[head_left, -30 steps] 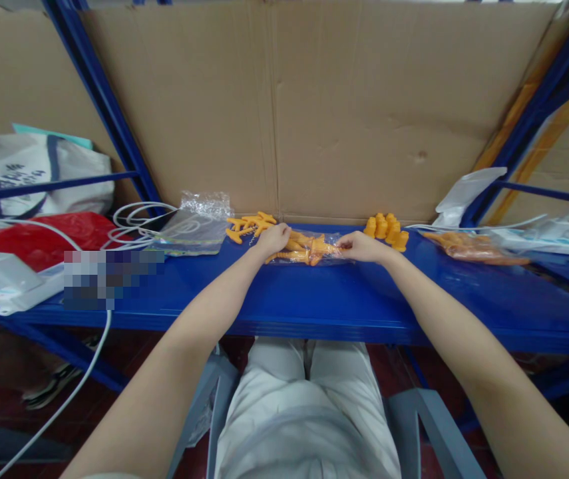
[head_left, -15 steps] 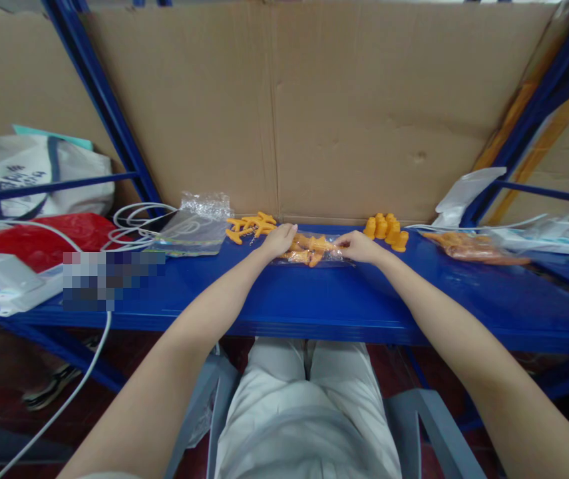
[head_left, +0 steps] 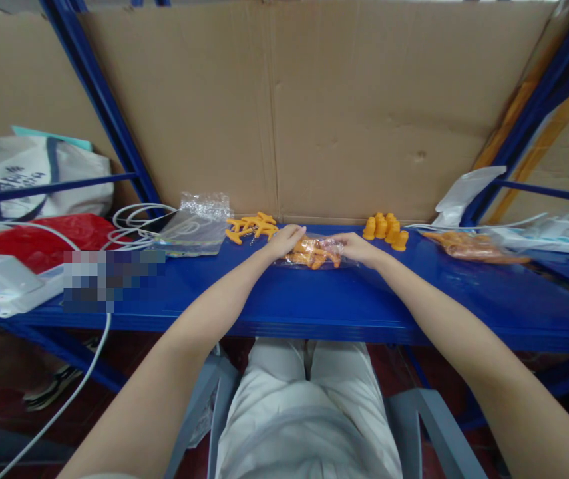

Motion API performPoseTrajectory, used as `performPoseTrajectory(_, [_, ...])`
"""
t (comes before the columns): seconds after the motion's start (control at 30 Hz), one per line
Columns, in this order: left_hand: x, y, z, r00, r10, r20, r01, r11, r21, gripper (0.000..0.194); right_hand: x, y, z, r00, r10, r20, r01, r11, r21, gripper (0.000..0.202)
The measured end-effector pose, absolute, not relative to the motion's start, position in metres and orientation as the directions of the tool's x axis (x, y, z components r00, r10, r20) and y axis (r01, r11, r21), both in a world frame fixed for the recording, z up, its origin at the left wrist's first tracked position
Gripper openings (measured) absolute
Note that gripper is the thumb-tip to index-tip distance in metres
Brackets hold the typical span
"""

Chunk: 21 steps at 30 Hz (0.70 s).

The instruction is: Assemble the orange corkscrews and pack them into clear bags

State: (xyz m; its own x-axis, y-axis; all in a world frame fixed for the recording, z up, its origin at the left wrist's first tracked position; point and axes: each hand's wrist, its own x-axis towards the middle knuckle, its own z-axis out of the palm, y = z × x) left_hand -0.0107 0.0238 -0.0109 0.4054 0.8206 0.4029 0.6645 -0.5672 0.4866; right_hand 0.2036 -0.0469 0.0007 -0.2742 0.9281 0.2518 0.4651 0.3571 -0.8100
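Observation:
A clear plastic bag of orange pieces (head_left: 315,253) lies on the blue shelf in front of me. My left hand (head_left: 287,242) grips its left end, and my right hand (head_left: 357,247) has its fingers closed on the right end. Just left of my left hand is a loose pile of orange T-shaped handles (head_left: 259,224) with metal spirals. Several orange cup-like pieces (head_left: 386,227) stand in a group beyond my right hand.
Flat clear plastic bags (head_left: 194,233), a white cable and a red bag (head_left: 59,236) lie to the left, beside a white power strip (head_left: 27,296). At right lies another bag of orange pieces (head_left: 471,247). Cardboard (head_left: 354,113) stands behind. A person's foot (head_left: 52,389) shows at lower left.
My left hand has shifted slightly right and my right hand is still at the bag's right end. The orange pieces inside the bag have moved and sit more bunched together.

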Motion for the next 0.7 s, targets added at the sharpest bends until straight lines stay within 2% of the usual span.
performPoseTrajectory(0.2, [-0.012,0.020,-0.009,0.398,0.845,0.357,0.711,-0.530,0.463,0.039,0.199,-0.053,0.008,-0.144,0.974,0.175,0.376,0.218,-0.901,0.011])
performPoseTrajectory(0.27, [-0.012,0.020,-0.008,0.401,0.849,0.343,0.720,-0.524,0.455,0.039,0.200,-0.052,0.009,-0.069,0.980,0.185,0.439,0.197,-0.876,0.008])
performPoseTrajectory(0.33, [-0.012,0.020,-0.008,0.402,0.851,0.337,0.724,-0.521,0.453,0.039,0.203,-0.050,0.009,0.004,0.970,0.245,0.566,0.200,-0.800,0.005])
performPoseTrajectory(0.4, [-0.012,0.020,-0.007,0.399,0.853,0.335,0.727,-0.517,0.452,0.039,0.207,-0.049,0.010,0.008,0.964,0.267,0.699,0.186,-0.690,0.016])
performPoseTrajectory(0.5, [-0.011,0.018,-0.006,0.401,0.857,0.322,0.739,-0.511,0.439,0.040,0.210,-0.051,0.010,-0.094,0.987,0.133,0.792,0.155,-0.591,0.033])
performPoseTrajectory(0.57, [-0.010,0.017,-0.005,0.407,0.859,0.312,0.746,-0.509,0.430,0.040,0.209,-0.054,0.011,-0.129,0.989,0.067,0.802,0.144,-0.579,0.040])
performPoseTrajectory(0.7, [-0.009,0.017,-0.006,0.382,0.869,0.313,0.738,-0.491,0.463,0.039,0.206,-0.056,0.012,-0.076,0.996,0.051,0.779,0.091,-0.620,0.042])
